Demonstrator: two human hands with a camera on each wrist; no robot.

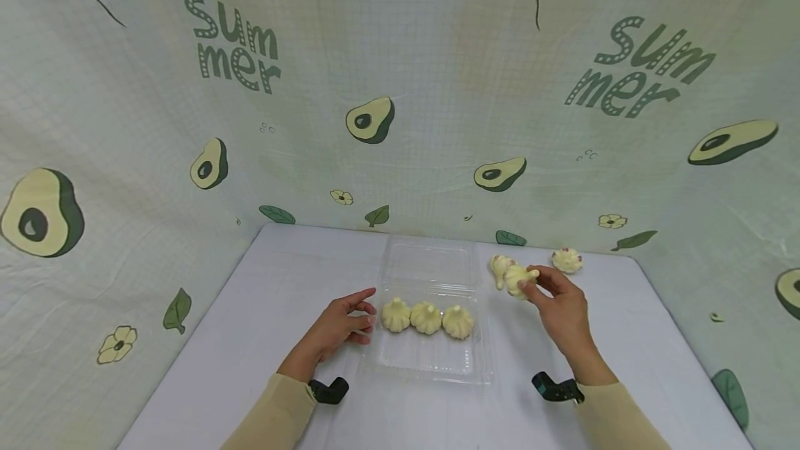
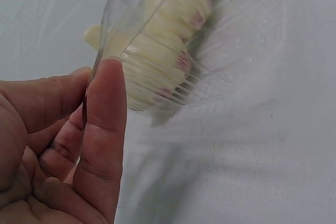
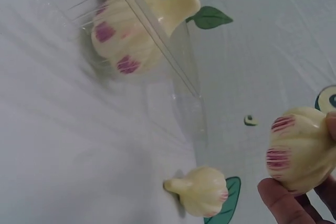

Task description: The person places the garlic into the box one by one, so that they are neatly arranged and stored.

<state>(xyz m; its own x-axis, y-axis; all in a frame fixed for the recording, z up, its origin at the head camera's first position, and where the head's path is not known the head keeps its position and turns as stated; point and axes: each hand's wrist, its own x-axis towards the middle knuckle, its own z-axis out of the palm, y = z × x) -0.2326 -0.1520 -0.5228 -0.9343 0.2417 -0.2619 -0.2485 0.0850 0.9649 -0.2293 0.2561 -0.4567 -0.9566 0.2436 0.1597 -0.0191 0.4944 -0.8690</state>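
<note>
In the head view, a clear plastic clamshell container [image 1: 425,363] lies with its lid [image 1: 430,262] folded back. Inside it sit a left garlic bulb [image 1: 396,315], a middle garlic bulb [image 1: 426,318] and a right garlic bulb [image 1: 458,323], side by side with stems up. My left hand [image 1: 344,328] pinches the container's left rim between thumb and finger, as the left wrist view shows. To the right of the lid, my right hand [image 1: 562,310] holds another garlic bulb [image 1: 517,281] in its fingertips, its pink-streaked base [image 3: 281,145] visible in the right wrist view.
One loose garlic bulb [image 1: 500,267] lies just behind the held one, partly overlapped by it. Another pink-marked bulb [image 1: 567,260] rests near the back right edge of the white table [image 1: 275,276]. A printed avocado cloth [image 1: 431,137] rises behind and at both sides.
</note>
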